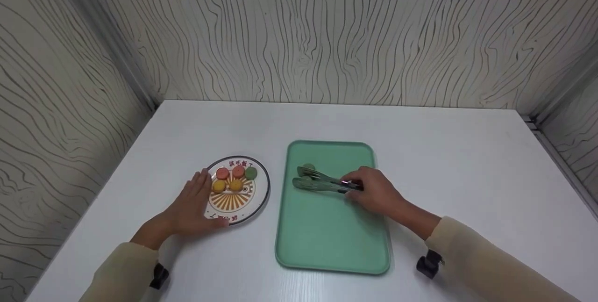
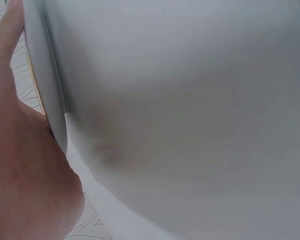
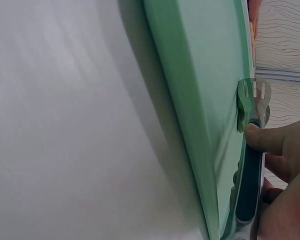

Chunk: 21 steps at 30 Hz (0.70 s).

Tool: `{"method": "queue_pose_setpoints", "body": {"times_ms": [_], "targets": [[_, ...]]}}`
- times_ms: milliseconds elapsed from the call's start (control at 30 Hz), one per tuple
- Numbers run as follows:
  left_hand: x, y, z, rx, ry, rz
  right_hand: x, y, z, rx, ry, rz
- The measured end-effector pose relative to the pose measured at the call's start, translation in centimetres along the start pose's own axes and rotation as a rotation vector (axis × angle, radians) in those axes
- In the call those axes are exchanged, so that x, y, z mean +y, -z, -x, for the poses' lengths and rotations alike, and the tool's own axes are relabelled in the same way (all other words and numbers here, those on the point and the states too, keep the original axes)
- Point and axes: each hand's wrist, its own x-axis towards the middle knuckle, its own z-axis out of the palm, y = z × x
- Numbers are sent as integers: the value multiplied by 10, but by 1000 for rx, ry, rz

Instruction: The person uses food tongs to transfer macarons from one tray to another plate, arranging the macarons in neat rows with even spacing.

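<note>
My right hand holds a pair of tongs over the green tray, gripping them by their dark handles. The spread tips point left, beside a green macaron on the tray. Its colour blends with the tray, so whether the tips touch it I cannot tell. My left hand rests along the left and near rim of a round patterned plate, fingers straight and thumb spread. On that plate lie two pink macarons, two yellow macarons and one green macaron.
The plate and tray stand side by side on a white table, with a narrow gap between them. Wood-grain panels rise behind the table and at its sides.
</note>
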Motion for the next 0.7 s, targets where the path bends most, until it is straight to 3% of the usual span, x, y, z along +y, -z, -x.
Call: {"method": "queue_pose_setpoints", "body": {"times_ms": [700], "targets": [[0, 0, 0, -2, -7, 7, -2, -2, 1, 2, -39, -33]]}}
